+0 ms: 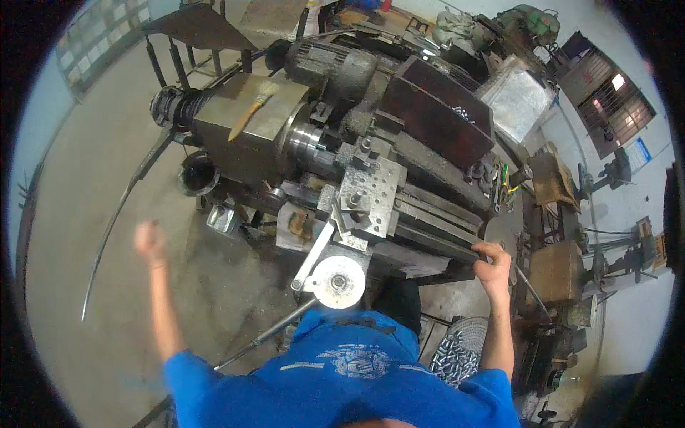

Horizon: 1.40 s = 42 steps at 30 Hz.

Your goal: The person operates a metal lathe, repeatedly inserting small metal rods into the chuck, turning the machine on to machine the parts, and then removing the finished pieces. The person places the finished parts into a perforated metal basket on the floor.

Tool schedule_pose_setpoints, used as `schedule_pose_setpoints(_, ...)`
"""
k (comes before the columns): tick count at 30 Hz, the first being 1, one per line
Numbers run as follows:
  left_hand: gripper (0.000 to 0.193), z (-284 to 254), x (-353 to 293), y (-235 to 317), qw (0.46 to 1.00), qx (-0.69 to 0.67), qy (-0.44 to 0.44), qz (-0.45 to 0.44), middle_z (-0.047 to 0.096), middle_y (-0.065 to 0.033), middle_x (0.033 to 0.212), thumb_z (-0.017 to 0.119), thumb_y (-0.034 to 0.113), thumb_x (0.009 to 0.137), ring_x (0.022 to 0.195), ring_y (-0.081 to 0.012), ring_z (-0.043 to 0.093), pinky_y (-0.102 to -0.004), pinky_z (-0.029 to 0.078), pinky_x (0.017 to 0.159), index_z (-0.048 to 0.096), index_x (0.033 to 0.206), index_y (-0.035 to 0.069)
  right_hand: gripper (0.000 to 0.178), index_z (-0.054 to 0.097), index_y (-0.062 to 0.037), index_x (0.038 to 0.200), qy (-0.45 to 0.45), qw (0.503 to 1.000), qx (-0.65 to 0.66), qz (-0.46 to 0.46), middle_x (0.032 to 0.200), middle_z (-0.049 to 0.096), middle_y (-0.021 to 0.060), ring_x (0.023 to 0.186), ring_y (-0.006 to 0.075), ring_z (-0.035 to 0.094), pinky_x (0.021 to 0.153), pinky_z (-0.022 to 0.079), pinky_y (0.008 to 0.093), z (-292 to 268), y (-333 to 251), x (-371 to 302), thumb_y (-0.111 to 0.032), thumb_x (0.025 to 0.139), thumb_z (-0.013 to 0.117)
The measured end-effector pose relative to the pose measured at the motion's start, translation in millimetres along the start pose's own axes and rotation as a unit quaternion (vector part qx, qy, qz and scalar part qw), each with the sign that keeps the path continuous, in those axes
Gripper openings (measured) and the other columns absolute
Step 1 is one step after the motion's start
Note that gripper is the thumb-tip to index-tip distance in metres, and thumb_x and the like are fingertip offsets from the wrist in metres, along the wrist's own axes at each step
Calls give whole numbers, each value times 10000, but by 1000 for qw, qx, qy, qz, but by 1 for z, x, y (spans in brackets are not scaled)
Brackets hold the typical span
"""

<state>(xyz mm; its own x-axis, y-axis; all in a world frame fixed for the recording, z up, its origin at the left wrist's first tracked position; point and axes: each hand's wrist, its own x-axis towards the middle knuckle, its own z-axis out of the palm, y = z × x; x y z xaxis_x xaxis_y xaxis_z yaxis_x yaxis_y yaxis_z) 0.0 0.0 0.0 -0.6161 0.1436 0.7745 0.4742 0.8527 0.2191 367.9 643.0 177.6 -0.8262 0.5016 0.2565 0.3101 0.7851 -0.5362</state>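
My left hand [148, 241] is raised over the floor, left of a small metal lathe, and touches nothing. Motion smears its fingers, so I cannot tell their shape. My right hand [494, 265] is at the right end of the lathe's bed rails [439, 232], its fingers bent and drawn in. What they hold, if anything, is hidden. Between my hands stands the tool slide with a drilled steel plate [378, 189], a flat lever [314, 255] and a round white handwheel [339, 282]. The chuck [305, 139] is at the headstock [250, 118].
A wooden-handled brush [250, 114] lies on the headstock. Behind the bed are a motor [332, 64] and a dark red box [439, 114] with small metal parts. A basket [474, 324] of short metal pieces stands by my right forearm. A long thin rod [118, 214] sticks out at left.
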Motion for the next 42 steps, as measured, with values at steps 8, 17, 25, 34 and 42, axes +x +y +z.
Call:
schedule_pose_setpoints(8,318,151,-41,67,880,17,-439,-181,631,-223,859,632,230,690,877,-376,605,-445,483,762,629,958,59,347,674,-17,856,14,997,-37,63,864,646,166,835,304,603,780,466,339,-29,41,-44,-121,541,575)
schedule_pose_setpoints(17,263,124,-38,43,893,128,-422,-90,636,-142,749,616,214,759,680,-293,633,-417,501,619,610,988,84,337,678,-3,885,30,985,-69,152,882,659,171,855,283,630,791,475,336,-50,127,-61,-89,574,581)
schedule_pose_setpoints(25,408,45,-32,85,804,-27,-558,-205,653,-159,743,619,118,746,617,-211,627,-347,498,626,564,1124,-24,568,559,-70,1192,91,928,-259,253,1034,624,196,967,325,598,835,457,364,-112,306,-53,-100,626,581)
schedule_pose_setpoints(34,411,-72,5,254,727,-108,-658,-165,667,-131,888,624,222,798,811,-233,633,-340,483,738,562,1166,49,418,568,-75,1145,-74,825,-361,428,1025,617,207,980,370,580,840,455,440,-130,412,-92,-190,746,529)
schedule_pose_setpoints(42,423,-101,-13,329,658,-221,-717,-69,664,-115,899,649,300,804,827,-209,623,-341,480,763,573,1127,39,456,564,-49,1123,-27,841,-404,360,1074,584,218,1006,379,547,856,447,437,-129,437,-107,-165,683,532)
